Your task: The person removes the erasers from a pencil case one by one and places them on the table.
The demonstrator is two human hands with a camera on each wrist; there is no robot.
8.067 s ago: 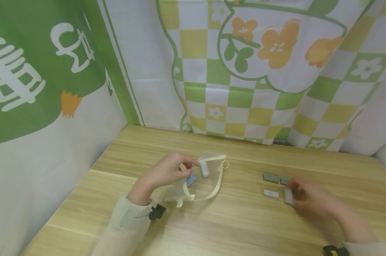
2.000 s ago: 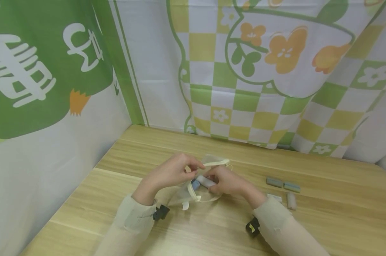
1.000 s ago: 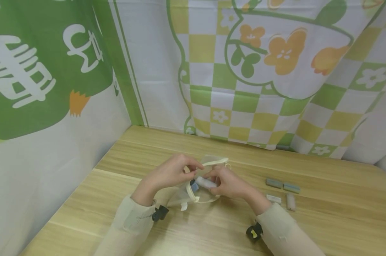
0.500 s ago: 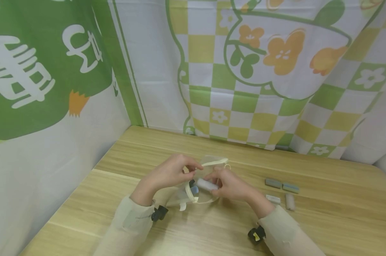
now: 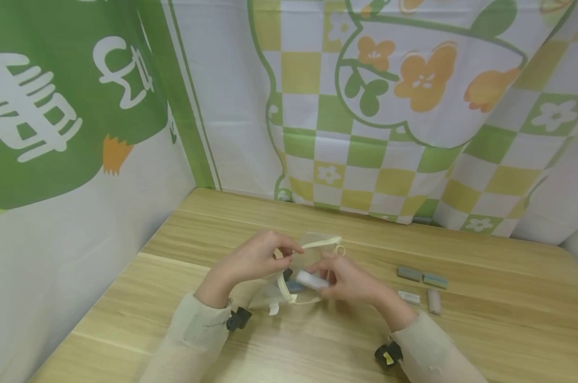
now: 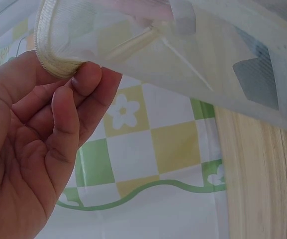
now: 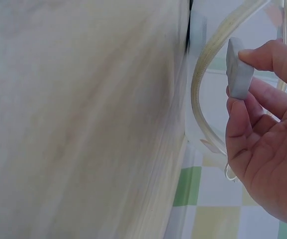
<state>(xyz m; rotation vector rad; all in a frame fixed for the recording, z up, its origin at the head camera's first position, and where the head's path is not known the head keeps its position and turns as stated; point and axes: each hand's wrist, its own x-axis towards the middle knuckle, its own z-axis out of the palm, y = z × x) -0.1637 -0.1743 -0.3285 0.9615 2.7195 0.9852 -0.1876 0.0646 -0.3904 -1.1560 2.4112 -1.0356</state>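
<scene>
My left hand (image 5: 260, 259) pinches the zipper edge of a see-through mesh pouch (image 6: 158, 59), so its mouth stands open. The left wrist view shows thumb and fingers at the cream zipper (image 6: 50, 47). My right hand (image 5: 351, 279) pinches a white, eraser-like block (image 5: 312, 280) between thumb and fingers at the pouch's mouth. In the right wrist view the block (image 7: 239, 72) has rounded edges, with the curved zipper behind it. Inside the pouch lie a bluish piece (image 5: 294, 286) and a dark one (image 5: 287, 274), both partly hidden.
Right of the pouch, on the wooden table (image 5: 365, 340), lie two grey-green blocks (image 5: 409, 274), a white block (image 5: 409, 298) and a pinkish-white one (image 5: 434, 302). A patterned curtain (image 5: 355, 159) hangs behind the table.
Eight seconds ago my right hand held a block on the table at the right. Now it holds the white block at the pouch, having shifted slightly rightward and nearer; the bluish piece has shifted.
</scene>
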